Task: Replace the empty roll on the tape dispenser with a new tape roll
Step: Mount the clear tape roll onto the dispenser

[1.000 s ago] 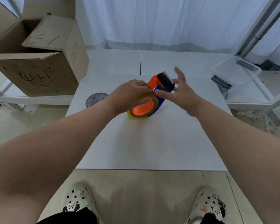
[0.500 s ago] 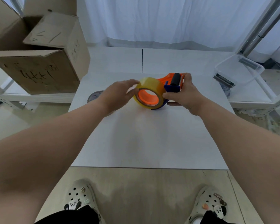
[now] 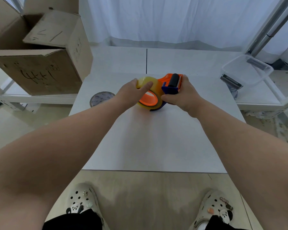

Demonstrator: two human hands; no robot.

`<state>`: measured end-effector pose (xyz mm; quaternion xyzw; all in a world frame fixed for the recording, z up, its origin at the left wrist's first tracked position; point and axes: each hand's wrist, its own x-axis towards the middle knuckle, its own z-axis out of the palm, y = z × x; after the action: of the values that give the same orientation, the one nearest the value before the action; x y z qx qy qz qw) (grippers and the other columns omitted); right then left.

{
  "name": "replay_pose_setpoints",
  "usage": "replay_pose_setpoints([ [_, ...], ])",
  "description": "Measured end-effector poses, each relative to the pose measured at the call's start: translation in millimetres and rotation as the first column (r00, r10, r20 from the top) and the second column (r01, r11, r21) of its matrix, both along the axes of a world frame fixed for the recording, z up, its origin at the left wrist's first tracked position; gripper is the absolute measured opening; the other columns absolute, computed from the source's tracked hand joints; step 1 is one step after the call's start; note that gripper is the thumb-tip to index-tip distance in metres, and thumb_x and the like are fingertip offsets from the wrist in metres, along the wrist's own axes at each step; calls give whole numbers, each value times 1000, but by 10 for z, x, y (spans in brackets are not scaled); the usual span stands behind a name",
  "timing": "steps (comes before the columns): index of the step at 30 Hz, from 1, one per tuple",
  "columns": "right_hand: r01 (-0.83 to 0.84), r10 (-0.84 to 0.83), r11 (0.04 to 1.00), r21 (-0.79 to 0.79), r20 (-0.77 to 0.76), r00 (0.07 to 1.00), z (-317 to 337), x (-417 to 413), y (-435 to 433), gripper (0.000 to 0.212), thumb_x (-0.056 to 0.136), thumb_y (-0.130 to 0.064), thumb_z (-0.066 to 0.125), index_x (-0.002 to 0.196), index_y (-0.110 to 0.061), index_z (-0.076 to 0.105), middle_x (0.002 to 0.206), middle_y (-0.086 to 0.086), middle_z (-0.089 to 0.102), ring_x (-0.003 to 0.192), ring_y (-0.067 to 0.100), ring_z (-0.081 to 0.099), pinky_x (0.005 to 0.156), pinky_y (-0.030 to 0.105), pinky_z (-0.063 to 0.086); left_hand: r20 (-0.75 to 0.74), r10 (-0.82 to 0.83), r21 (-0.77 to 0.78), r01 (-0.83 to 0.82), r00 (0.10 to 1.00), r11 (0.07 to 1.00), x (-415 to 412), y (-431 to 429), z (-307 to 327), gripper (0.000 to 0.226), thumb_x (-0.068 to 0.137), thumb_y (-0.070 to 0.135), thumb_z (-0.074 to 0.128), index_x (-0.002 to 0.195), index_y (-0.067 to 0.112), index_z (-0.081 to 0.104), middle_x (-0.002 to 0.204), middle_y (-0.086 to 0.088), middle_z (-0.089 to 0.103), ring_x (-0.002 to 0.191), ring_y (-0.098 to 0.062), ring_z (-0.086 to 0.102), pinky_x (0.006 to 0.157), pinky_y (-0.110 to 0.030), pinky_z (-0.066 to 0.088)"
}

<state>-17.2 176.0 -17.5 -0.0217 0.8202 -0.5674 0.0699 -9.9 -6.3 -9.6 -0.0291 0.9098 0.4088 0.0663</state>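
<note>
An orange and blue tape dispenser (image 3: pixel 170 85) with a black roller stands on edge on the white table (image 3: pixel 150 143). A yellowish clear tape roll (image 3: pixel 154 87) sits on its orange hub. My right hand (image 3: pixel 179 95) grips the dispenser's blue body from the right. My left hand (image 3: pixel 131 92) is on the roll's left side, thumb and fingers laid over its outer face. A flat grey printed ring, the empty roll (image 3: pixel 101 99), lies on the table to the left of my left hand.
A large open cardboard box (image 3: pixel 40 52) stands on a low shelf at the left. A clear plastic bin (image 3: pixel 246 70) sits on a shelf at the right. White curtains hang behind. My two shoes show below the table's near edge.
The dispenser was lying flat under my left hand; my right hand took hold of it and stood it on edge. My left hand now rests on the roll's top.
</note>
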Motion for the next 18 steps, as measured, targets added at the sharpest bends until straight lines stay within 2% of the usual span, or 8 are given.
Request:
replay_pose_setpoints([
  [1,3,-3,1000,-1,5,1000,-3,1,0,62,68,-8,77,116,-20,39,101,-4,50,104,23,56,87,49,55,-15,1,28,-1,1000,1000,4,-11,0,73,93,54,42,147,8,25,152,-8,34,139,-22,33,110,-31,27],
  [5,12,-12,1000,-23,19,1000,-6,7,16,62,69,-8,77,115,-21,39,102,-4,50,106,24,56,86,49,56,-194,-22,-111,0,981,994,18,51,4,61,96,44,43,145,9,33,149,-9,41,138,-22,37,110,-29,28],
  [13,14,-13,1000,-9,32,999,6,6,11,66,69,-9,79,119,-18,38,110,2,50,107,25,56,85,47,57,-362,-119,-258,24,924,966,10,53,-8,49,98,36,43,139,9,46,147,-7,44,137,-20,39,110,-27,28],
  [16,8,-6,1000,-30,46,999,19,15,20,64,70,-6,78,119,-18,37,113,4,49,107,24,55,83,43,58,-388,-134,-256,32,912,966,20,50,-6,43,97,33,46,134,11,52,143,-5,49,133,-19,44,107,-27,31],
  [18,-10,13,999,-48,57,998,25,22,45,62,71,-2,76,117,-19,37,112,4,48,106,24,55,82,41,58,-397,-80,-163,15,914,986,11,29,13,37,95,30,52,126,12,60,134,-5,58,124,-18,52,101,-26,37],
])
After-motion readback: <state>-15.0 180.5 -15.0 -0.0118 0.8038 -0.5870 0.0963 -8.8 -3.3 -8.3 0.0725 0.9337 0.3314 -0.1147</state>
